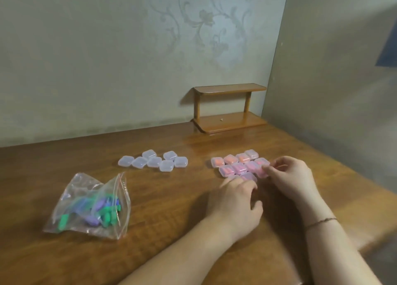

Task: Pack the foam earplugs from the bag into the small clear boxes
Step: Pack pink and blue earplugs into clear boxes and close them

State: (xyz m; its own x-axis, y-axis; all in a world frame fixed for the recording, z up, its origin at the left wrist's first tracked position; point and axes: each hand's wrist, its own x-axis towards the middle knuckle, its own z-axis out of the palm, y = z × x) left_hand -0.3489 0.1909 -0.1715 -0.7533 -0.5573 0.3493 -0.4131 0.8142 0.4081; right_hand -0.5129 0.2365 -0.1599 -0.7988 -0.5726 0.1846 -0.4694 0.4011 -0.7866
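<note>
While right hand (pixel 290 177) fingers (pixel 267 168) pinch pink box (pixel 262 173), left hand (pixel 234 201) beside

left hand (pixel 235 201): fingertips cover nearest filled boxes (pixel 240 166)
right hand (pixel 290 175): grip on pink box blurred
bag (pixel 90 205): earplug count unreadable
forearms: cut by bottom edge

Bag (pixel 90 207) left, perhaps 7 boxes (pixel 153 161) behind.

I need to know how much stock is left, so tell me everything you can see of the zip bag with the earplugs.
The zip bag is clear, crinkled plastic with a reddish zip strip along its mouth, which points up and right and looks open. It slumps on the wooden table, at its left and nearer than the empty clear boxes. Green, purple and blue earplugs lie heaped inside, too jumbled to count. Neither hand touches it.
</note>
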